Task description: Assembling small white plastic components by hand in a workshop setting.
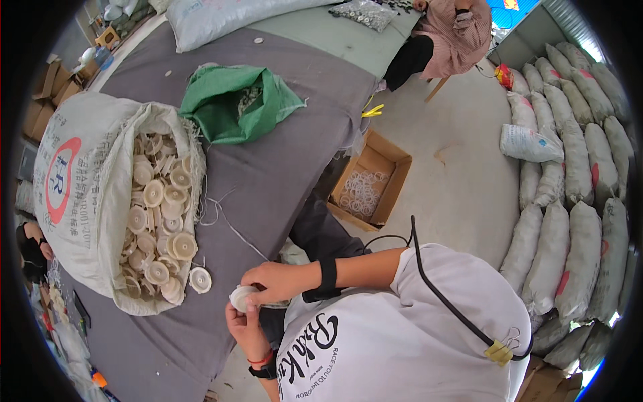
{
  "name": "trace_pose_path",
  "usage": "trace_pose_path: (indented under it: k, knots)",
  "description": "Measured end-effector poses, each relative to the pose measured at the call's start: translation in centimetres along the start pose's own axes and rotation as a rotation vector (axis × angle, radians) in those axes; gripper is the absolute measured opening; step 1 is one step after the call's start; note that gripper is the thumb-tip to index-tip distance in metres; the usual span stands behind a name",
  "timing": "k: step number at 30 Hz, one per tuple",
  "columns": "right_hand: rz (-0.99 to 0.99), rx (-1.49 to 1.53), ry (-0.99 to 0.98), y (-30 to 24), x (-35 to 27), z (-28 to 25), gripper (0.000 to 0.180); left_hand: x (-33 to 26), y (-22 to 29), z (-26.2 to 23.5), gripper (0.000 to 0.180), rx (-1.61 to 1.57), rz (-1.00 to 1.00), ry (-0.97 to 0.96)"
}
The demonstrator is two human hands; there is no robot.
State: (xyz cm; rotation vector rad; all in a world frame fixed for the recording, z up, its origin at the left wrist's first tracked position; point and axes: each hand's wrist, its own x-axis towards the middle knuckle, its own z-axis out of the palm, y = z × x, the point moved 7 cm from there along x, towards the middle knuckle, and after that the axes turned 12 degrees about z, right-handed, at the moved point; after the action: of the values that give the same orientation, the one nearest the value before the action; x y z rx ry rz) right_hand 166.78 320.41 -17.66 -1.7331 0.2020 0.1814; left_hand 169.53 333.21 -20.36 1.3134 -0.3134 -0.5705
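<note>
Head view: white round cap [240,297] faces left, held by both hands.

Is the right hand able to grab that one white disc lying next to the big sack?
Probably yes. The loose disc lies on the bare grey table beside the sack, close to the right hand, with nothing between. But both hands already hold a white disc.

Grey-clothed table [281,167], pale concrete floor [462,181]

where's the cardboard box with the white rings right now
In the head view, the open cardboard box sits on the floor right of the grey table, past its edge, below the green bag.
</note>
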Motion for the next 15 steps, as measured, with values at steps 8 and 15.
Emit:
trace_pose_path:
  k: [8,15]
  knots:
    - [-0.148,-0.462,0.611,-1.2,1.7,-5.3,0.020,0.1,0.7,-2.0,0.038,0.002,0.025,0.158]
    - [-0.253,-0.953,0.524,2.4,4.9,-4.3,0.015,-0.8,0.8,-4.9,0.030,0.113,-0.016,0.198]
